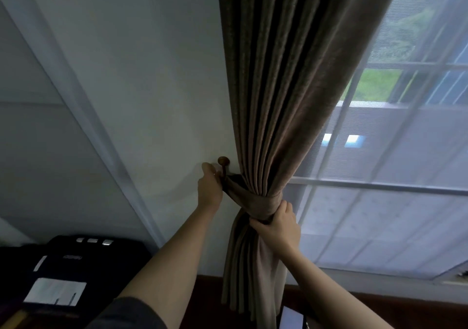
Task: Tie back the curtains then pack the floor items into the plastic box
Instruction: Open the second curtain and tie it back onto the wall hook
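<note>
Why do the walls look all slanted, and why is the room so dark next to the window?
Head view: the wide-angle lens tilts and bends the door frame and window bars. Daylight through the sheer window is bright, so the brown curtain, both hands and the dark bag look dim and slightly soft.

Bare wall point(131, 88) left of hook point(223, 162) open; gathered curtain point(283, 100) crowds hook's right side.
</note>
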A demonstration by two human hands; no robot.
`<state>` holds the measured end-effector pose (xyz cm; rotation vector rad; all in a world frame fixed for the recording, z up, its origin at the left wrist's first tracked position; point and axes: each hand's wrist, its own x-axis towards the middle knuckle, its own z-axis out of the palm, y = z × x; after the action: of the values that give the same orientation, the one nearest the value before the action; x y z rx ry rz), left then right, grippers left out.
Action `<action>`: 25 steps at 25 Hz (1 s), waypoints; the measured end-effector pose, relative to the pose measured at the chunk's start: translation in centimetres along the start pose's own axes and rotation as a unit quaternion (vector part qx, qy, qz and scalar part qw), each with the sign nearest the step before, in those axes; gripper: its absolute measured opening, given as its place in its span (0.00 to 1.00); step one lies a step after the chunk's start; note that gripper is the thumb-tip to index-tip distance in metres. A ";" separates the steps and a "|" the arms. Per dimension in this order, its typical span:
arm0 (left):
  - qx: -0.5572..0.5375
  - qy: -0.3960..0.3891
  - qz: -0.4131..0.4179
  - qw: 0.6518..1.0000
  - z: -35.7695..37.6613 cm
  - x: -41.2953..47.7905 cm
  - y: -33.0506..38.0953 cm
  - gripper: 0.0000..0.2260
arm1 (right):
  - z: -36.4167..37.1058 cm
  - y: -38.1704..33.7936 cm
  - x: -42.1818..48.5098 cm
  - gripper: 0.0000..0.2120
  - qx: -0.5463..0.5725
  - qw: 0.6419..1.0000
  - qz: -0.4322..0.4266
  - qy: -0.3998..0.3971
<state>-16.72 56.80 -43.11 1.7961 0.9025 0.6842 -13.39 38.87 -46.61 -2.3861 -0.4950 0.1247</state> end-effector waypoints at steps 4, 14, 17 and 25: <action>-0.060 -0.012 0.007 0.998 -0.2 -1.0 -1.5 0.04 | -0.5 0.6 0.0 0.36 0.000 1.000 -0.006 -0.011; -0.064 -0.039 -0.021 0.997 0.5 -0.3 -1.5 0.09 | -0.4 1.1 0.4 0.38 -0.024 0.999 -0.021 -0.018; 0.000 -0.015 -0.014 1.000 1.4 0.4 -1.6 0.08 | -0.9 1.0 0.7 0.37 -0.031 0.998 -0.027 -0.039; -0.441 -0.105 -0.343 0.823 -0.6 0.3 0.1 0.18 | -3.2 3.1 0.3 0.40 0.112 0.983 -0.022 -0.147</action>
<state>-16.94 57.33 -42.81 0.6192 0.8048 0.3149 -11.45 34.90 -46.18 -2.1432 -0.6356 0.4924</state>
